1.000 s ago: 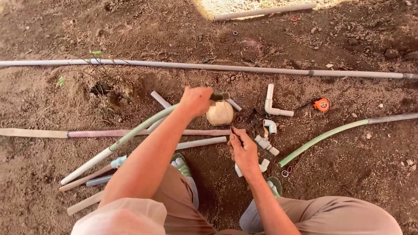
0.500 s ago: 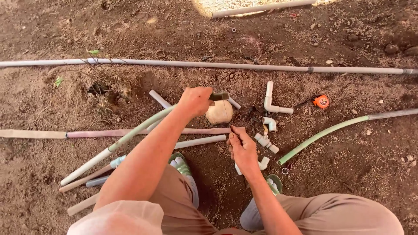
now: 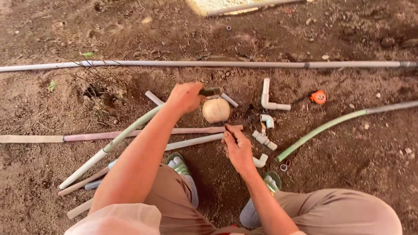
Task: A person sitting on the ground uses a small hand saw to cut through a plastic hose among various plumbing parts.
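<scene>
My left hand (image 3: 186, 96) reaches out over the dirt and grips a small dark tool (image 3: 211, 92) just above a round tan ball of string (image 3: 216, 110). My right hand (image 3: 237, 147) is lower, fingers pinched on a thin strand that runs up toward the ball. A pinkish pipe (image 3: 130, 134) and a short white pipe (image 3: 193, 141) lie between the two hands. I squat with both knees at the bottom of the view.
A long grey pipe (image 3: 209, 64) crosses the ground at the back. White elbow fittings (image 3: 269, 101), small connectors (image 3: 264, 139), an orange tape measure (image 3: 318, 96) and a green hose (image 3: 322, 128) lie to the right. More pipes (image 3: 109, 148) fan out at the left beside a small hole (image 3: 93, 90).
</scene>
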